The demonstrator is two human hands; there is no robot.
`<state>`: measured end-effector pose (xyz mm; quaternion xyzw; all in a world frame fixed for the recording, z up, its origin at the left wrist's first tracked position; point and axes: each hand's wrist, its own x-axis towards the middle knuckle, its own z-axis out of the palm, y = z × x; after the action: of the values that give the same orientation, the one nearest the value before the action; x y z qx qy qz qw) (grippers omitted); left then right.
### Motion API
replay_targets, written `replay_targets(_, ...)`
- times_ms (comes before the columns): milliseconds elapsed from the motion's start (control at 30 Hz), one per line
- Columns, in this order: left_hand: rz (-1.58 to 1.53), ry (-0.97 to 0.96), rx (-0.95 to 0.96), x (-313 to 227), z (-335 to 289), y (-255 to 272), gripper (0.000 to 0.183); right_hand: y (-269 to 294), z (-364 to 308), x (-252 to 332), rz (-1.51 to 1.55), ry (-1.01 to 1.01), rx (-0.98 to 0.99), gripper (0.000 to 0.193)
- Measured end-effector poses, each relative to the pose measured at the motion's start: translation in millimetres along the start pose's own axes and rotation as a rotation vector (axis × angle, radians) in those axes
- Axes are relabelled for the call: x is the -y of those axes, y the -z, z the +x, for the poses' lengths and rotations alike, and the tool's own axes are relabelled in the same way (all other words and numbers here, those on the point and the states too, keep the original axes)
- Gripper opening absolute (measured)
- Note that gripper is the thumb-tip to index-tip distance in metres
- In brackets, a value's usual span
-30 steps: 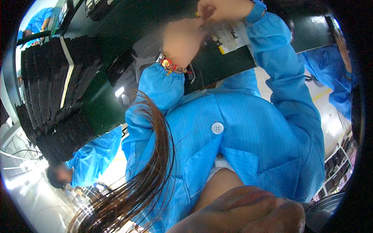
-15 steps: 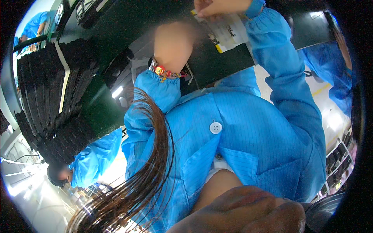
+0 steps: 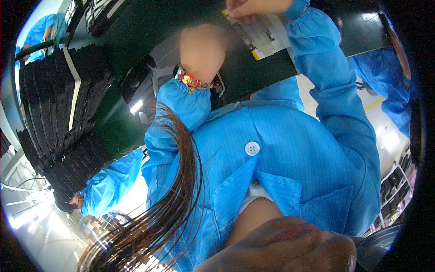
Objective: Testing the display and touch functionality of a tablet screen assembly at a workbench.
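Observation:
My left hand (image 3: 202, 50), with a red and gold beaded bracelet (image 3: 192, 81) at its wrist, hangs over the dark table. It is smeared, and its fingers are hidden from view. Under and beside it lies a glossy dark item (image 3: 147, 86) with light reflections, whose kind I cannot make out. At the top edge my right hand (image 3: 253, 8) has its fingers closed in a pinch, partly cut off by the frame. What they hold, if anything, does not show. Just below that hand a white printed sheet (image 3: 272, 38) with yellow corners and small pictures rests on the table.
A large row of black flat pieces (image 3: 50, 95) with a cream strip (image 3: 76, 90) across it stands at the left. The dark green table (image 3: 247, 79) ends near my body. Other people in blue work clothes (image 3: 111, 190) are at the lower left, upper left and right.
Both arms stay in almost the same place. The fingers of my right hand have shifted slightly above the sheet. The person at the lower left has moved their head a little.

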<state>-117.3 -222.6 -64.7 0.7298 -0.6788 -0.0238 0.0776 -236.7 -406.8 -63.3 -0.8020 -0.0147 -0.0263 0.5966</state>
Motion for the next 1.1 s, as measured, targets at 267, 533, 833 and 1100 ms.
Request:
replay_targets(267,0.003,-0.009,-0.023,2.5,-3.0,1.1,0.02,-3.0,12.8,9.0,-0.033,-0.477,-0.012,0.019)
replay_targets(533,-0.014,-0.025,-0.049,2.3,-3.8,-1.5,0.02,-2.9,11.2,6.6,-0.01,-0.46,-0.018,0.02)
replay_targets(833,0.066,-0.024,0.014,-1.9,-0.5,4.2,0.021,-2.3,10.7,4.9,-0.012,-0.451,-0.027,0.02)
replay_targets(1100,0.0,-0.001,0.001,1.1,-1.8,1.5,0.021,-2.7,12.5,5.9,-0.062,-0.435,-0.019,0.02)
